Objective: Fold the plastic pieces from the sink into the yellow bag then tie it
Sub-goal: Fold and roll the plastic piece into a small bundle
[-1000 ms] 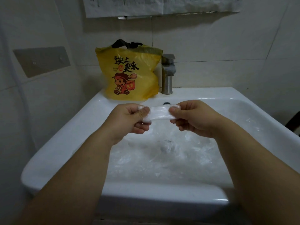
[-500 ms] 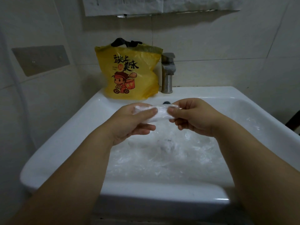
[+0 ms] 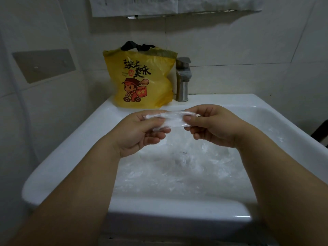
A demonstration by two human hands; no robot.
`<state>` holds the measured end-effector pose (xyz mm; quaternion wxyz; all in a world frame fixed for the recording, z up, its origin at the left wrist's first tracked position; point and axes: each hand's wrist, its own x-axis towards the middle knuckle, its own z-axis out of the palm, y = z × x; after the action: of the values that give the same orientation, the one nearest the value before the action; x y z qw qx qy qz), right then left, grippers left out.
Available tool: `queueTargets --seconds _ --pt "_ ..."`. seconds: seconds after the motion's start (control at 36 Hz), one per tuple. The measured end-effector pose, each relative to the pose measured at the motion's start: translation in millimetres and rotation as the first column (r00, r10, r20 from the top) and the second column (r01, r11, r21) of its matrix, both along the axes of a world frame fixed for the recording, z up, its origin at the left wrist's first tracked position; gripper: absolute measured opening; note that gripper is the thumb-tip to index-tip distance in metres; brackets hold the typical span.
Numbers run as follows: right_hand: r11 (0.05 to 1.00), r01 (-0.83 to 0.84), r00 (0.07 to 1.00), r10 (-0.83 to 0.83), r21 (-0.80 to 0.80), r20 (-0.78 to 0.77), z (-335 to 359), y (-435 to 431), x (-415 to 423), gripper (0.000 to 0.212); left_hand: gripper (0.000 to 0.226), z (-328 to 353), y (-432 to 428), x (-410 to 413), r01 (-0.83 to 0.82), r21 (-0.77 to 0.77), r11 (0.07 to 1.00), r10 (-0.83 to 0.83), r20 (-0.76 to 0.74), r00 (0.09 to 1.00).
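Observation:
A small folded piece of clear plastic (image 3: 173,119) is held above the white sink (image 3: 71,144). My left hand (image 3: 142,134) pinches its left end between thumb and fingers, and my right hand (image 3: 213,125) pinches its right end. More crumpled clear plastic pieces (image 3: 186,167) lie in the basin below. The yellow bag (image 3: 140,80), printed with a cartoon figure and black characters, stands upright on the sink's back ledge, with black handles showing at its open top.
A metal faucet (image 3: 182,80) stands just right of the bag on the back ledge. Tiled walls close in behind and on the left, where a grey plate (image 3: 44,65) is fixed. Papers hang on the wall above.
My left hand has shifted rightward along the plastic piece, bringing its left end over toward the right hand. The piece looks shorter and thicker than a second ago.

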<state>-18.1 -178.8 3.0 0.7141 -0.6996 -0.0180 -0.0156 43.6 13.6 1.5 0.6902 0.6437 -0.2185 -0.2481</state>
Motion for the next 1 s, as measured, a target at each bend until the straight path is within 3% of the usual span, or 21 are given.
queueTargets --seconds 0.19,0.33,0.42,0.47,0.5,0.61,0.67,0.78,0.92,1.0 --pt "0.982 -0.064 0.998 0.06 0.178 0.025 5 -2 -4 0.019 0.041 5 3 0 0.053 -0.184 0.982 -0.069 -0.086 0.994" --pt "0.979 -0.03 0.999 0.025 0.2 0.028 5 -3 -3 0.023 0.02 5 7 1 0.106 -0.192 0.976 -0.127 -0.098 0.987" --pt "0.987 -0.005 1.0 0.001 0.161 0.025 5 -2 -2 0.026 0.018 4 5 1 0.103 -0.146 0.984 -0.116 -0.086 0.989" --pt "0.993 -0.032 0.999 0.029 0.112 0.028 4 -1 -2 0.012 0.025 2 2 1 0.021 -0.052 0.998 -0.022 -0.004 1.0" --pt "0.997 -0.033 0.999 0.031 0.073 0.025 4 -1 -2 0.014 0.023 1 0 1 -0.016 -0.02 1.0 0.017 0.04 0.999" --pt "0.996 0.086 0.996 -0.086 -0.018 0.023 0 -1 1 0.004 0.015 -3 -1 2 -0.051 0.0 0.999 0.051 0.096 0.994" --pt "0.993 0.117 0.993 -0.117 -0.025 0.0 -1 -1 2 0.012 0.02 -4 -1 3 -0.086 0.006 0.996 0.084 0.126 0.988" --pt "0.987 0.128 0.991 -0.131 -0.099 -0.029 -2 -2 3 0.035 0.016 -6 -4 6 -0.183 -0.012 0.983 0.182 0.176 0.967" --pt "0.966 0.143 0.988 -0.154 -0.215 -0.033 -3 3 3 0.005 0.015 -6 -6 8 -0.261 -0.097 0.961 0.274 0.166 0.947" --pt "0.968 0.168 0.985 -0.172 -0.185 -0.003 -4 9 5 0.007 0.014 -6 -9 10 -0.298 -0.181 0.937 0.319 0.101 0.942"
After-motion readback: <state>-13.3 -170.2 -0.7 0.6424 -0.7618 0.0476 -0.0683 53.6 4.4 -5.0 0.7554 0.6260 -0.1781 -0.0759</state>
